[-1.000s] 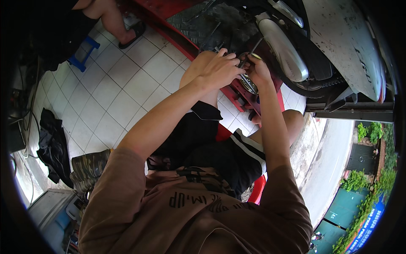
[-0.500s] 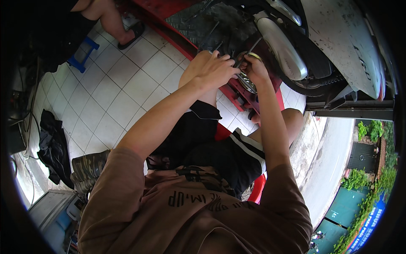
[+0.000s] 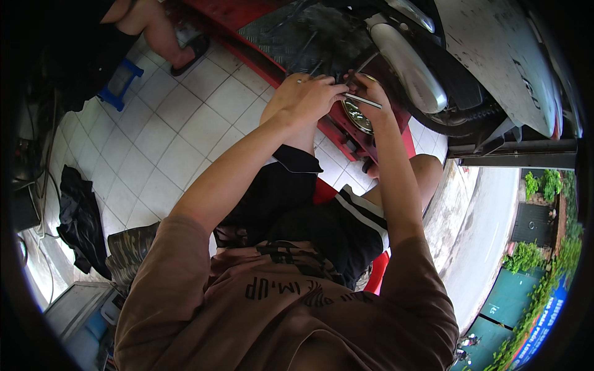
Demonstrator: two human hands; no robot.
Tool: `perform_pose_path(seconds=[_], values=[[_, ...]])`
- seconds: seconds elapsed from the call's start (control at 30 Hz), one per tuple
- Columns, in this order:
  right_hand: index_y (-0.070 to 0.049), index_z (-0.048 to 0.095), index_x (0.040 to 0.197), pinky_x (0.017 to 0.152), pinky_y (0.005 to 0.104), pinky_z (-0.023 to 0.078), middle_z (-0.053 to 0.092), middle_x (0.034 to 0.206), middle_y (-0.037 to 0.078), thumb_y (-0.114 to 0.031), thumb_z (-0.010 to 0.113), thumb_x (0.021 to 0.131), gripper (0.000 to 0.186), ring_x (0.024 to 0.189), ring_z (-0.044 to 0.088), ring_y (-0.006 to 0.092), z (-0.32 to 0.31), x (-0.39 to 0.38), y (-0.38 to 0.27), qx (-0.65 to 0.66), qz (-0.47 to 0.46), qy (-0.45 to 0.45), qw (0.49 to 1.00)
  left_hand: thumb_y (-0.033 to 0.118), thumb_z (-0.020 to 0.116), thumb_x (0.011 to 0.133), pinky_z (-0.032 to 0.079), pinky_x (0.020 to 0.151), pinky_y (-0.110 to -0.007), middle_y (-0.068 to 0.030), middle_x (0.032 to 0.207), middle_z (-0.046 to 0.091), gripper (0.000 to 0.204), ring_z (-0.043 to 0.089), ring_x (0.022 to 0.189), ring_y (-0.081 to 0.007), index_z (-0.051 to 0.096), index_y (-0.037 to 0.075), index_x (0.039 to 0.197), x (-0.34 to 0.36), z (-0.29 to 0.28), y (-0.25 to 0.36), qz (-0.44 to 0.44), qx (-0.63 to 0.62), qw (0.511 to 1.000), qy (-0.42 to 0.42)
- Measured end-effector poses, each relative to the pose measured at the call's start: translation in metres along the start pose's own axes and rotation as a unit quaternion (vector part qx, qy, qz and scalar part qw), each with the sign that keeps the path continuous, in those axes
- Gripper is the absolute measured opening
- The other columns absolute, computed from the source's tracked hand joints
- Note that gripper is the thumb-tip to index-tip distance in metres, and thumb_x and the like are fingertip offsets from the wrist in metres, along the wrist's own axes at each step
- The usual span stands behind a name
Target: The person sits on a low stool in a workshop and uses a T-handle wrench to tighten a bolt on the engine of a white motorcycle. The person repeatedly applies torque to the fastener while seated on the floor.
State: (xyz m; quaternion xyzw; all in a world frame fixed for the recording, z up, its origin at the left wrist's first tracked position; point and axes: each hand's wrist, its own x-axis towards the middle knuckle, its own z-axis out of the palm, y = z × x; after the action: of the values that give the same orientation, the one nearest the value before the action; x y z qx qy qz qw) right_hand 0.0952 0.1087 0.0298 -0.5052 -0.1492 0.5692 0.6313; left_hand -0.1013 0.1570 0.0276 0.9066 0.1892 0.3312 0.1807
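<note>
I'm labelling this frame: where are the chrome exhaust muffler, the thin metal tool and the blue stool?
chrome exhaust muffler [image 3: 409, 67], head view, middle of its shiny body
thin metal tool [image 3: 365, 101], head view, mid-shaft
blue stool [image 3: 121, 84], head view, its seat

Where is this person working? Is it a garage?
Probably a small motorbike repair shop open to the street. A motorbike with a chrome exhaust sits on a red lift ramp, the floor is white tile, and both hands work on it.
</note>
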Motion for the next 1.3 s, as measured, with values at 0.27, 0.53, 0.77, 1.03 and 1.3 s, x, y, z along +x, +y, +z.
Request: perform_pose_path(seconds=[0.27,0.53,0.77,1.03,1.3], values=[[-0.004,0.059,0.106,0.065,0.0259,0.04,0.063,0.091,0.003,-0.022,0.051,0.092,0.025,0.071,0.05,0.0122,-0.001,-0.012,-0.011,-0.092,-0.018,-0.095,0.991,0.02,0.054,0.09,0.047,0.071,-0.042,-0.0129,0.093,0.062,0.024,0.059,0.084,-0.0358,0.061,0.008,0.109,0.017,-0.012,0.006,-0.126,-0.107,0.986,-0.037],[0.0,0.059,0.103,0.065,0.0283,0.046,0.063,0.089,0.008,-0.015,0.051,0.091,0.021,0.073,0.058,0.0161,-0.013,-0.02,-0.013,-0.071,0.02,-0.07,0.995,0.02,0.057,0.089,0.046,0.068,-0.042,-0.0158,0.088,0.063,0.022,0.06,0.078,-0.0368,0.065,0.004,0.101,0.02,-0.01,0.029,-0.047,-0.133,0.99,-0.016],[0.005,0.062,0.098,0.067,0.0285,0.049,0.064,0.089,0.013,-0.01,0.052,0.091,0.02,0.075,0.06,0.0187,-0.035,-0.031,-0.012,-0.224,-0.078,-0.034,0.971,0.011,0.062,0.084,0.047,0.069,-0.041,-0.0204,0.089,0.064,0.02,0.061,0.081,-0.0377,0.066,0.0,0.1,0.02,0.029,0.046,-0.045,-0.195,0.976,-0.081],[0.005,0.061,0.099,0.065,0.0338,0.048,0.063,0.085,0.012,-0.009,0.052,0.092,0.018,0.073,0.059,0.0208,-0.082,-0.013,0.004,-0.117,-0.012,0.048,0.992,0.008,0.062,0.081,0.048,0.073,-0.043,-0.023,0.082,0.063,0.017,0.061,0.081,-0.0398,0.067,0.001,0.096,0.028,0.057,0.067,-0.021,-0.189,0.972,-0.14],[0.001,0.064,0.079,0.043,0.0329,0.03,0.048,0.058,0.004,-0.011,0.056,0.089,0.017,0.05,0.041,0.0142,-0.072,-0.009,0.005,-0.109,0.027,0.133,0.985,0.007,0.063,0.078,0.047,0.069,-0.045,-0.0243,0.076,0.061,0.015,0.06,0.076,-0.0413,0.067,0.001,0.092,0.027,0.065,0.073,-0.022,-0.142,0.978,-0.152]])
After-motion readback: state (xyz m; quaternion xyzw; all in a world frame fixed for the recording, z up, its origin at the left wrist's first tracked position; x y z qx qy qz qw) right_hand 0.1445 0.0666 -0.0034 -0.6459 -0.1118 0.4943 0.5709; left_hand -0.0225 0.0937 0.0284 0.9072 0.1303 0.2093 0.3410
